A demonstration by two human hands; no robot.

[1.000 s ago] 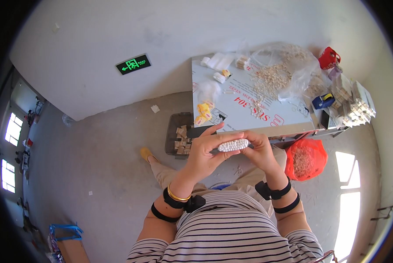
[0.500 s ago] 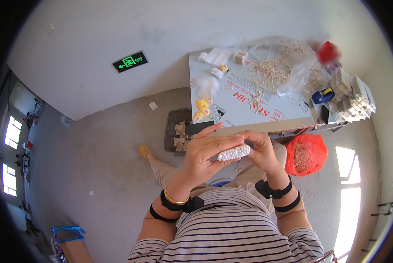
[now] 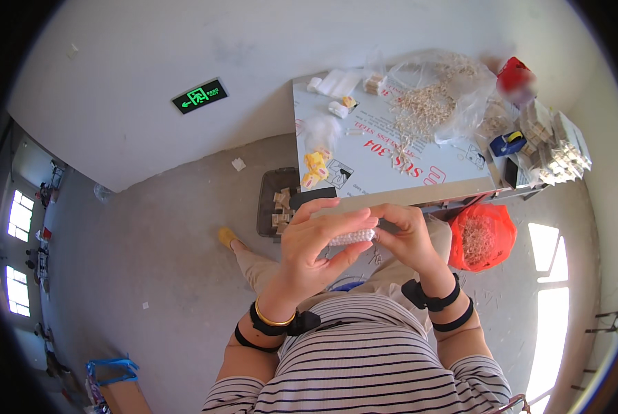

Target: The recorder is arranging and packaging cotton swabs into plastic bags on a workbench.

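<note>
Head view: both hands meet in front of the chest, just below the near edge of the tabletop (image 3: 419,181), with the left hand (image 3: 316,241) curled around a short white bundle (image 3: 354,237) and the right hand (image 3: 409,238) pinching its other end. Done well, I judge, this wants both grips kept even so the bundle stays tight and nothing slips out. Its long axis runs left to right, roughly level, one end toward each hand.

We found open air around our hands; ahead, the bench (image 3: 419,181) was crowded with a plastic bag (image 3: 454,90) and boxes (image 3: 554,148).
</note>
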